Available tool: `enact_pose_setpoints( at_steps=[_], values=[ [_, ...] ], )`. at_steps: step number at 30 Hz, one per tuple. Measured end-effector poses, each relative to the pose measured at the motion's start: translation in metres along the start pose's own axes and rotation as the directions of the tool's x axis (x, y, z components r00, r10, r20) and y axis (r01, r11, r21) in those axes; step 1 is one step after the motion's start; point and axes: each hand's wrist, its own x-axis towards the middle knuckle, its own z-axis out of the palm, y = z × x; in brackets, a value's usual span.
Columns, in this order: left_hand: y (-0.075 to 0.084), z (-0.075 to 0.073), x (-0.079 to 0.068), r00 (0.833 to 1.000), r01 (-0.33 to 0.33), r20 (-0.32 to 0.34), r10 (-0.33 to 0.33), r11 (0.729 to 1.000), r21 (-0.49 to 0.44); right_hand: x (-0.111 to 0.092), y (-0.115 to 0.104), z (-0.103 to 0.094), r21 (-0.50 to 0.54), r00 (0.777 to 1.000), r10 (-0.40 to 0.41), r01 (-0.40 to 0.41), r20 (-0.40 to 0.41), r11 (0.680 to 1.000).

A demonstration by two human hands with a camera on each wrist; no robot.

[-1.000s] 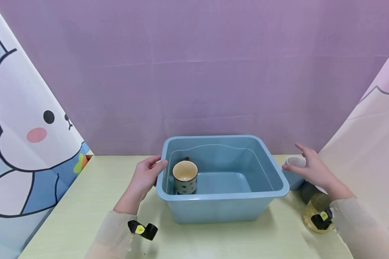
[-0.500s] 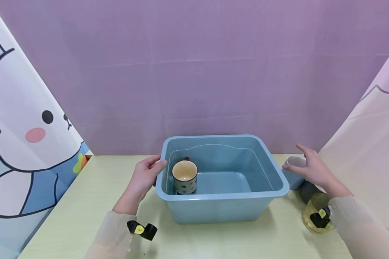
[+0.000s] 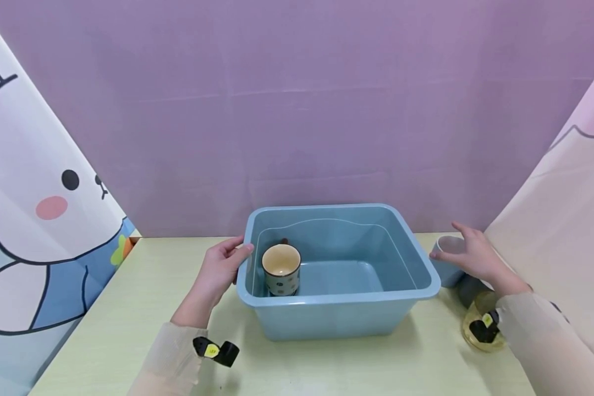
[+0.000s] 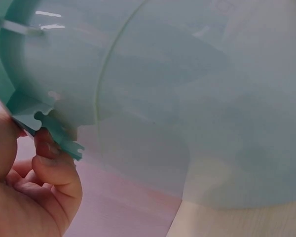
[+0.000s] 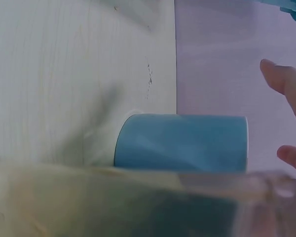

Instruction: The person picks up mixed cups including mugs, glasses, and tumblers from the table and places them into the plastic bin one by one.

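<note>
My left hand [image 3: 223,267] grips the left rim of a blue plastic basin [image 3: 346,319]. In the left wrist view its thumb and fingers [image 4: 59,173] pinch the basin's edge from the underside. Inside the basin, at the left, stands a cream-lined mug [image 3: 283,283] with a spotted outside and a dark rim. My right hand [image 3: 477,261] is over the blue cup [image 3: 445,272] right of the basin, thumb and fingers spread apart, holding nothing. In the right wrist view the cup [image 5: 182,143] shows apart from the fingers [image 5: 278,76].
Nearer me than the blue cup are a dark cup [image 3: 469,289] and a yellowish clear glass [image 3: 490,345], partly under my right forearm. The glass [image 5: 89,197] blurs across the front of the right wrist view. A purple cloth [image 3: 317,121] hangs behind the pale table [image 3: 178,264].
My right wrist and sleeve have shifted slightly left, with the fingers still spread near the blue cup. The left hand keeps its grip on the rim; the head view shifts slightly.
</note>
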Motion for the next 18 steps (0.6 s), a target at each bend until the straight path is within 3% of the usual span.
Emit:
enact_pose_setpoints(
  at_steps=[18],
  values=[
    [0.0009,0.0004,-0.0011,1.0,0.005,-0.002,-0.005,1.0,0.006,0.0062,0.0055,0.0053,-0.068,0.998,0.049,-0.047,0.027,0.997]
  ],
)
